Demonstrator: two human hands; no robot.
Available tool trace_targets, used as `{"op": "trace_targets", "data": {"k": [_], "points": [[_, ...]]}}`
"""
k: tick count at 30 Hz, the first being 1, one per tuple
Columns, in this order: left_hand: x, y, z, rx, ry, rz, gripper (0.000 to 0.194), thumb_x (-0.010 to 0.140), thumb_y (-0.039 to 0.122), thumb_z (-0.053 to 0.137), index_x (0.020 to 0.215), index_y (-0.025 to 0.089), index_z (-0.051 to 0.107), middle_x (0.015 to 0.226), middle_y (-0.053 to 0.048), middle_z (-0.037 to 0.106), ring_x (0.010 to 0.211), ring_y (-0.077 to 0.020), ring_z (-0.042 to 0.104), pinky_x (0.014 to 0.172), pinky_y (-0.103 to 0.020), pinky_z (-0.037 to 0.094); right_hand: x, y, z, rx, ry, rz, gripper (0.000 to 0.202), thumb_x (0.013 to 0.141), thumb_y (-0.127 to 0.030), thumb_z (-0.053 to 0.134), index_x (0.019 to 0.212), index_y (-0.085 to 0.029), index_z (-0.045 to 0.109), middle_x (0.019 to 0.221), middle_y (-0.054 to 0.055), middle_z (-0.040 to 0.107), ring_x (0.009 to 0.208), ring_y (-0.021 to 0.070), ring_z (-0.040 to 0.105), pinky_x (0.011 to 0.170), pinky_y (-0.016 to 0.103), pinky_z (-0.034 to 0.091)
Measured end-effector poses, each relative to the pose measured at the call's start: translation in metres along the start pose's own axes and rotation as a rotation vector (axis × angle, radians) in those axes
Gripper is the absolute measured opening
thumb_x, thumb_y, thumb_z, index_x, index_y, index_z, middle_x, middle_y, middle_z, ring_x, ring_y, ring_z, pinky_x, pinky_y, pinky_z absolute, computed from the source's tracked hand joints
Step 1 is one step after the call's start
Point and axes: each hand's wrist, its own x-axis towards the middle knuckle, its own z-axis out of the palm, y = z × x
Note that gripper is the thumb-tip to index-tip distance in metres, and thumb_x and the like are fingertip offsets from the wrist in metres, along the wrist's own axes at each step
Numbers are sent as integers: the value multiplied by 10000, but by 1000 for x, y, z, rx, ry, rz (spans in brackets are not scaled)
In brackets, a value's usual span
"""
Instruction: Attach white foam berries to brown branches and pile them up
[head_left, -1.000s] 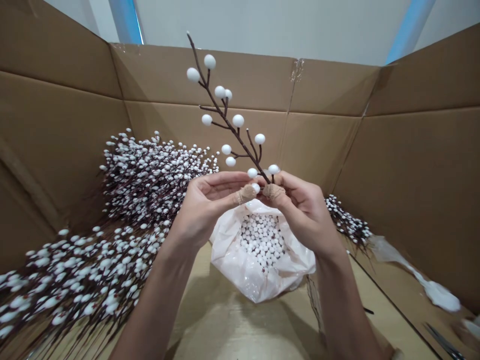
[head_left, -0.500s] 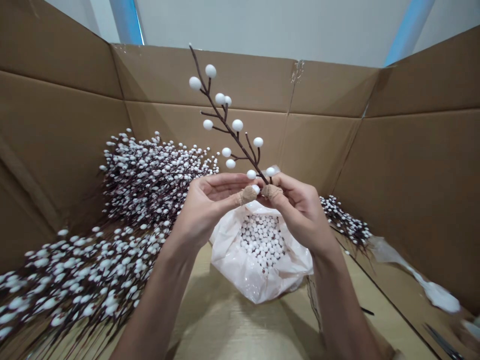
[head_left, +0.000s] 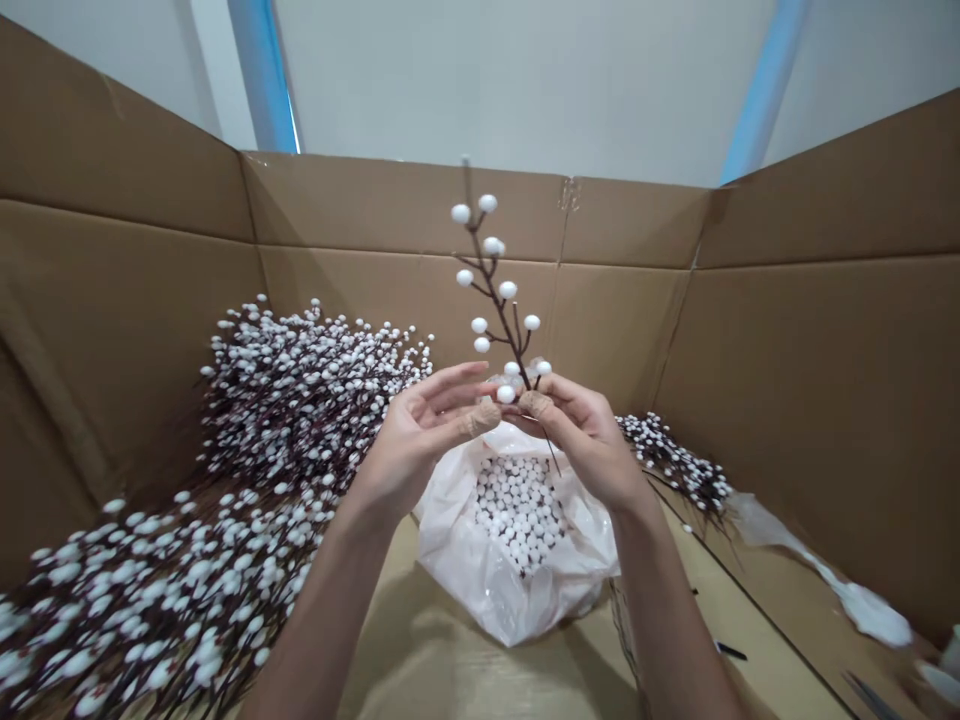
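A brown artificial berry branch (head_left: 491, 285) with white berries stands upright before me, its tip tilted left. My right hand (head_left: 581, 430) pinches it near the lower end between taped thumb and fingers, and the thin stem end pokes out below. Close on the left is my left hand (head_left: 435, 425), its fingers stretched and the taped thumb apart from them. Its fingertips are beside the lowest white berry (head_left: 506, 394); whether they touch it I cannot tell. Small whitish bits between the fingertips are too blurred to name. Below both hands sits a white plastic bag (head_left: 495, 600) holding loose white berries (head_left: 525, 510).
Heaps of finished-looking berry branches (head_left: 300, 390) fill the left side, with more branches (head_left: 172, 580) in front. A smaller bunch (head_left: 675, 455) lies right, beside a crumpled clear plastic strip (head_left: 795, 550). Scissors (head_left: 866, 695) lie lower right. Cardboard walls (head_left: 405, 210) enclose the table.
The branch has turned more upright and appears lower, its tip moved right. My left fingers have spread away from the stem. The whole view has tilted slightly upward.
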Motion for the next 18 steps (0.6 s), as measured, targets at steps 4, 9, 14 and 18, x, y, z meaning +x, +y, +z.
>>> {"op": "trace_targets", "data": {"k": [4,9,14,18], "points": [[0,1,-4,101,-43,-49,421,624,159,799,1027,162,677,939,-101,716,804,-191,682,695,-255,551,1,0,-9,45,133,-13,127,774,-301,674,801,-177,663,928,64,704,927,169,650,929,372,479],[1,-12,4,451,-231,-121,334,648,247,773,961,148,708,976,-120,718,874,-221,673,714,-278,542,2,1,-14,45,298,-1,190,652,-348,765,697,-177,693,805,56,716,797,176,650,843,368,495],[-3,-22,16,654,-239,-58,242,763,334,633,883,139,709,807,-74,729,776,-214,671,698,-306,522,1,1,-8,-135,317,15,223,632,-371,766,616,-173,665,640,13,645,654,155,594,682,322,474],[-3,-28,16,859,-185,73,243,803,305,539,695,150,691,674,-40,688,668,-180,626,622,-262,474,-2,-2,-6,-293,261,-28,196,679,-363,726,639,-186,651,675,9,648,689,164,608,702,336,477]]}}
